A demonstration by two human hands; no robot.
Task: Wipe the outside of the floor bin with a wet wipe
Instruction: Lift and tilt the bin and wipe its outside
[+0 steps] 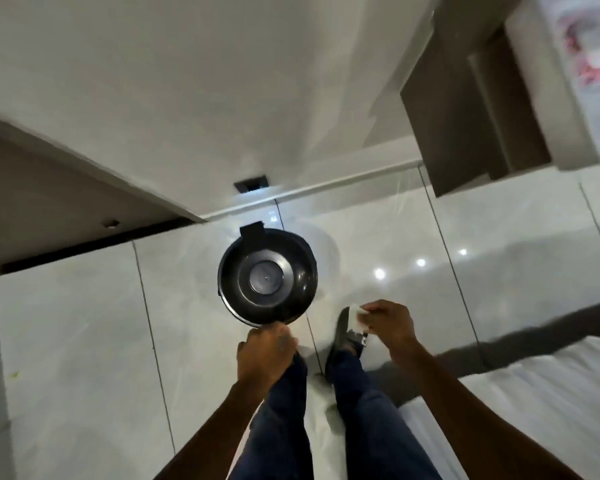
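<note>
A round black floor bin with a closed lid stands on the glossy white tile floor, seen from straight above. My left hand reaches down to the bin's near rim, its fingers curled at the edge; whether it grips the rim is hard to tell. My right hand hovers to the right of the bin, above my right foot, and pinches a small folded white wet wipe between fingers and thumb. The wipe is apart from the bin.
My legs in dark jeans and a black shoe stand just behind the bin. A white wall lies beyond it. A bed with white sheets is at the right, a dark wood cabinet at upper right, a doorway at left.
</note>
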